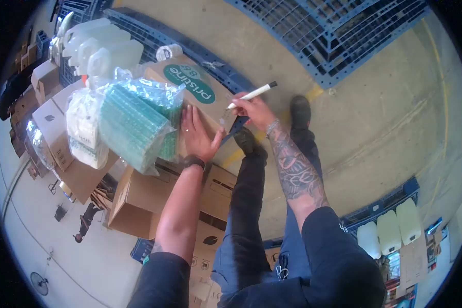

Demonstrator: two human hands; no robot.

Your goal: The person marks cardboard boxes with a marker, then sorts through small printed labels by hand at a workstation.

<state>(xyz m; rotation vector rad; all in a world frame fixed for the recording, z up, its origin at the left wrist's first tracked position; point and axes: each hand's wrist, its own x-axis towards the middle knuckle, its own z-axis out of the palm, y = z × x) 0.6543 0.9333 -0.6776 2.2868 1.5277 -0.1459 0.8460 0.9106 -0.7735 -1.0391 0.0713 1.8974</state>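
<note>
A white marker pen (260,91) with a dark end is pinched in my right hand (255,112), its other end close to the side of a cardboard box (222,105). That box carries a green oval label (190,83) reading "pristine". My left hand (199,137) lies flat on the box, fingers stretched out and thumb apart, with a ring and a dark wristband showing. Clear plastic packs of green items (133,123) rest beside my left fingers. Farther left is a pack of white items (86,128).
Translucent jugs (105,49) and a tape roll (169,52) stand behind the box. An opened carton (143,197) is below the packs. Blue plastic pallets (339,36) lie on the concrete floor, and more jugs (388,232) stand lower right. A person (87,220) is in the distance.
</note>
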